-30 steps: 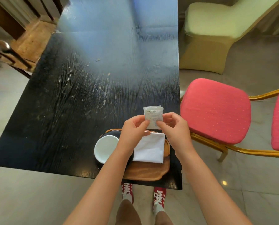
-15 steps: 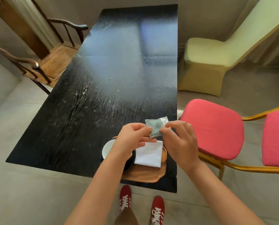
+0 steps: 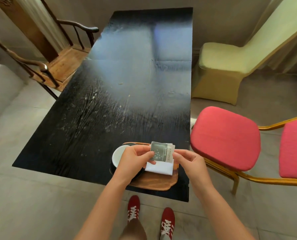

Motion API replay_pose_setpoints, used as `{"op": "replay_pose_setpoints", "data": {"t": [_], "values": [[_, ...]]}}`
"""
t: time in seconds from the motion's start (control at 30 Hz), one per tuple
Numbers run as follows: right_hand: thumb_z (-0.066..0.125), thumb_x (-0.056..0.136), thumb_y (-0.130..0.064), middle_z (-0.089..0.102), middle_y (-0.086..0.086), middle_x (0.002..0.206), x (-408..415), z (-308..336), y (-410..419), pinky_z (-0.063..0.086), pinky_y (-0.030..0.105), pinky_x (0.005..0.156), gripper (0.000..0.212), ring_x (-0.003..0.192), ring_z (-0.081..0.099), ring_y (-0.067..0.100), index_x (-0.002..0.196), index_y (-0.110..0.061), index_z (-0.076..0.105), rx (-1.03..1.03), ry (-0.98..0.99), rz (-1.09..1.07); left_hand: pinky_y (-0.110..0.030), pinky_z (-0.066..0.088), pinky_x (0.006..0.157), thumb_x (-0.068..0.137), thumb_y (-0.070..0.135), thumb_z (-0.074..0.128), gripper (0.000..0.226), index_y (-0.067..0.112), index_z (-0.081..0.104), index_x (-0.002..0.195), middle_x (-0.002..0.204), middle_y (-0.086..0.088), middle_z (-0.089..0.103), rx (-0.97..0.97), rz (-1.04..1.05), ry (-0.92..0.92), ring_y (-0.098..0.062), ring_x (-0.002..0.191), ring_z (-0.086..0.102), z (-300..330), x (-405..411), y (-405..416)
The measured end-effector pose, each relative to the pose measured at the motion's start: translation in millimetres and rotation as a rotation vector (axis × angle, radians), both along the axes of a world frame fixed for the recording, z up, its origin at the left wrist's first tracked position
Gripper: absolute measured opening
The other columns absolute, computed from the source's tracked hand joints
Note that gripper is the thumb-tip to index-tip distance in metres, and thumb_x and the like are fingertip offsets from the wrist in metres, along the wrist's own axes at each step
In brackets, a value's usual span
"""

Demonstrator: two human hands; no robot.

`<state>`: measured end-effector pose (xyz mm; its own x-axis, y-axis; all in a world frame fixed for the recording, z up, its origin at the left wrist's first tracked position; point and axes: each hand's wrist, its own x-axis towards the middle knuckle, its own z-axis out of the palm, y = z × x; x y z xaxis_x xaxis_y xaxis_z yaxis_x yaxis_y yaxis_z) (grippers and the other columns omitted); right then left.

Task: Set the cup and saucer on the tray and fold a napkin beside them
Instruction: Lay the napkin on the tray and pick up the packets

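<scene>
A wooden tray (image 3: 154, 183) lies at the near right corner of the black table (image 3: 120, 104). On its left part stands a white cup (image 3: 117, 155) on a dark saucer (image 3: 112, 168), partly hidden by my left hand (image 3: 135, 158). A folded white napkin (image 3: 160, 168) lies on the tray to the right of the cup. Both hands hover above the tray and pinch a small grey-green packet (image 3: 161, 151) between them; my right hand (image 3: 191, 161) grips its right edge.
A red cushioned chair (image 3: 225, 137) stands just right of the table, a second red seat (image 3: 294, 148) beyond it. A cream covered chair (image 3: 222, 66) is at the far right. Two wooden armchairs (image 3: 63, 61) stand at the left. My red shoes (image 3: 134, 207) are under the table edge.
The view has pulled back and tilted up. The packet has turned from its pale face to its dark printed face, and both hands have lowered it closer over the napkin.
</scene>
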<state>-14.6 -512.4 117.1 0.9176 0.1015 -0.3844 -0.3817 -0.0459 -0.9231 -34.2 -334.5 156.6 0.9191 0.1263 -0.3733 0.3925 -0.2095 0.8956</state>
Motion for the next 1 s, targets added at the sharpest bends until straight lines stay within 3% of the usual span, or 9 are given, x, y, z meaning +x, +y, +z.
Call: {"op": "replay_pose_setpoints", "data": {"t": [0.07,0.2,0.3,0.37,0.5,0.7,0.83,0.93,1.0], "values": [[0.066,0.083,-0.022,0.074,-0.004,0.089,-7,-6,5,0.052,0.017,0.065,0.01,0.086,0.067,0.014,0.091,-0.02,0.073,-0.019,0.034,-0.036,-0.013,0.049,0.053,0.089,0.014,0.057,0.022,0.029,0.073,0.09,0.075,0.008,0.075,0.023,-0.046,0.031,-0.009,0.066,0.066,-9,-6,3],[0.066,0.084,-0.023,0.071,-0.004,0.095,-19,-20,15,0.053,0.022,0.07,0.009,0.092,0.066,0.012,0.092,-0.024,0.069,-0.035,0.124,-0.036,-0.013,0.049,0.057,0.094,0.019,0.053,0.027,0.039,0.07,0.086,0.069,0.007,0.074,-0.011,-0.099,0.119,-0.004,0.057,0.059,-25,-16,11],[0.064,0.085,-0.03,0.067,0.001,0.108,-30,-34,25,0.056,0.036,0.084,0.03,0.098,0.065,0.016,0.114,-0.022,0.061,-0.005,0.299,0.013,-0.011,0.048,0.055,0.094,0.017,0.052,0.028,0.035,0.071,0.087,0.07,0.01,0.073,-0.108,-0.116,0.164,0.001,0.053,0.06,-34,-23,20],[0.065,0.084,-0.031,0.069,0.001,0.106,-38,-42,31,0.054,0.04,0.09,0.027,0.097,0.066,0.016,0.109,-0.02,0.064,0.0,0.349,-0.001,-0.01,0.046,0.052,0.093,0.015,0.053,0.027,0.032,0.072,0.085,0.071,0.011,0.074,-0.102,-0.105,0.183,0.001,0.056,0.063,-40,-25,27],[0.068,0.082,-0.024,0.072,-0.005,0.089,-52,-49,47,0.057,0.026,0.072,0.005,0.086,0.069,0.011,0.085,-0.027,0.07,-0.083,0.287,-0.153,-0.01,0.047,0.056,0.088,0.02,0.061,0.017,0.032,0.073,0.086,0.078,0.013,0.074,0.054,-0.062,0.182,0.003,0.075,0.067,-64,-33,36],[0.069,0.081,-0.014,0.074,-0.005,0.081,-64,-59,59,0.052,0.014,0.057,0.011,0.078,0.069,0.004,0.084,-0.024,0.072,-0.103,0.302,-0.197,-0.011,0.051,0.064,0.088,0.013,0.061,0.021,0.028,0.075,0.088,0.074,0.018,0.074,0.036,0.052,0.183,0.0,0.077,0.069,-100,-45,34],[0.067,0.082,-0.007,0.072,0.004,0.083,-71,-75,59,0.051,0.016,0.056,0.007,0.077,0.068,0.012,0.086,-0.012,0.072,-0.163,0.422,-0.275,-0.013,0.052,0.063,0.088,0.016,0.061,0.03,0.043,0.07,0.077,0.076,0.022,0.073,0.002,0.079,0.219,0.002,0.078,0.068,-118,-57,23],[0.066,0.082,-0.007,0.072,0.004,0.081,-69,-84,59,0.051,0.017,0.056,0.007,0.078,0.067,0.015,0.082,-0.013,0.071,-0.213,0.449,-0.277,-0.022,0.055,0.075,0.088,0.015,0.062,0.021,0.034,0.072,0.088,0.08,0.017,0.072,0.059,0.118,0.241,0.001,0.081,0.067,-131,-62,17],[0.067,0.082,-0.009,0.071,0.0,0.079,-67,-87,60,0.051,0.019,0.057,0.011,0.077,0.066,0.013,0.077,-0.019,0.069,-0.253,0.432,-0.267,-0.019,0.052,0.077,0.087,0.014,0.062,0.017,0.024,0.073,0.096,0.082,0.021,0.067,0.142,0.129,0.223,0.004,0.08,0.063,-139,-62,14]]}}
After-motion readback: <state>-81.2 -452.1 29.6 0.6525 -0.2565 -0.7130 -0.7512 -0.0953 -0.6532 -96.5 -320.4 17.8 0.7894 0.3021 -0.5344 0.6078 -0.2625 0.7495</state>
